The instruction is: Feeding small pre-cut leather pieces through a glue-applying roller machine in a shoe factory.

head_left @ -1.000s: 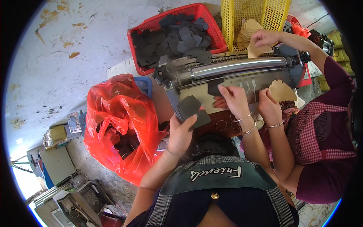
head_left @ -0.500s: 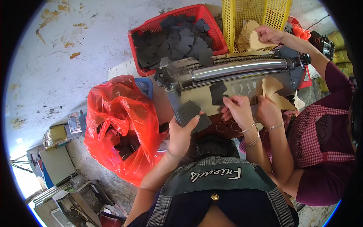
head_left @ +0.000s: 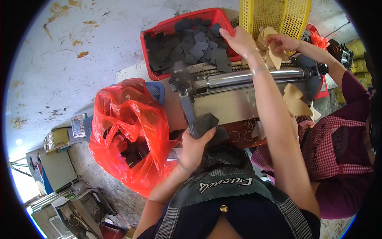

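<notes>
My left hand is closed round a small stack of flat black pieces, thumb on top, in front of the left end of a roller machine. My right hand reaches over the machine to the right rim of a red basket heaped with black pieces. Its fingertips are at the rim, slightly smeared, and their grip cannot be made out. More black pieces lie at the machine's back edge, by its shiny roller.
On the right a co-worker's hand holds a tan piece by a yellow basket. Another tan piece lies on the machine's right front. A red plastic bag stands left, against a blue basket.
My right hand has moved from the machine's front, beside a black piece, up and away to the red basket's rim. That piece no longer shows there. My left hand keeps its stack.
</notes>
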A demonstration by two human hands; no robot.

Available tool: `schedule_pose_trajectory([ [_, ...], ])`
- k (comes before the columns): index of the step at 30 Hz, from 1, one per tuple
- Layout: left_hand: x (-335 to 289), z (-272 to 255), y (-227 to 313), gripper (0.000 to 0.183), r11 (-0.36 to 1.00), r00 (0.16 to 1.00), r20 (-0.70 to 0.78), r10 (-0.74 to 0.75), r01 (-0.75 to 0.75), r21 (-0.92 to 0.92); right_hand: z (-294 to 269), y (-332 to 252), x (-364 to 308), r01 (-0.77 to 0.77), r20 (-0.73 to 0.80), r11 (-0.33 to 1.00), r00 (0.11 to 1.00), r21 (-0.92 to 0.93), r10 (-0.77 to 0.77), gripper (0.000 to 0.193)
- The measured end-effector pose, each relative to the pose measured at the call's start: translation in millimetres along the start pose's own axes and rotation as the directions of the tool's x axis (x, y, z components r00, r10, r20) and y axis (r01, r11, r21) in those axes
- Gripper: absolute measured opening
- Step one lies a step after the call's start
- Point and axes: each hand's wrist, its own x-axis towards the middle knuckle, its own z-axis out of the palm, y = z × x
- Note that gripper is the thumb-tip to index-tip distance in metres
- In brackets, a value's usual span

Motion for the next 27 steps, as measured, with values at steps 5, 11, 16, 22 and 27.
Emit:
schedule_pose_trajectory([
  [5,-3.7,-11.6,-4.0,0.038,0.996,0.999,-0.043,0.003,0.001,0.092,79.4,43.3,71.5,0.043,0.508,0.951,0.852,-0.305,0.125,0.086],
  [11,1.0,-25.6,-0.9,0.036,0.999,0.992,-0.120,-0.031,0.036,0.035,107.6,38.5,58.9,0.008,0.502,0.973,0.858,-0.230,0.112,0.080],
  [16,8.3,-27.7,8.4,0.033,0.994,0.993,-0.085,-0.085,0.091,0.067,73.9,35.1,74.2,0.041,0.532,0.998,0.847,-0.051,-0.007,0.073],
  [22,11.0,-31.9,14.1,0.039,0.989,0.990,-0.046,-0.136,0.139,0.056,42.1,3.6,134.0,0.143,0.380,0.990,0.915,0.001,-0.132,0.069],
  [27,11.4,-32.1,10.3,0.039,0.986,0.987,-0.038,-0.159,0.161,0.045,93.3,9.2,145.6,0.576,0.375,0.799,0.789,-0.175,-0.487,0.059],
])
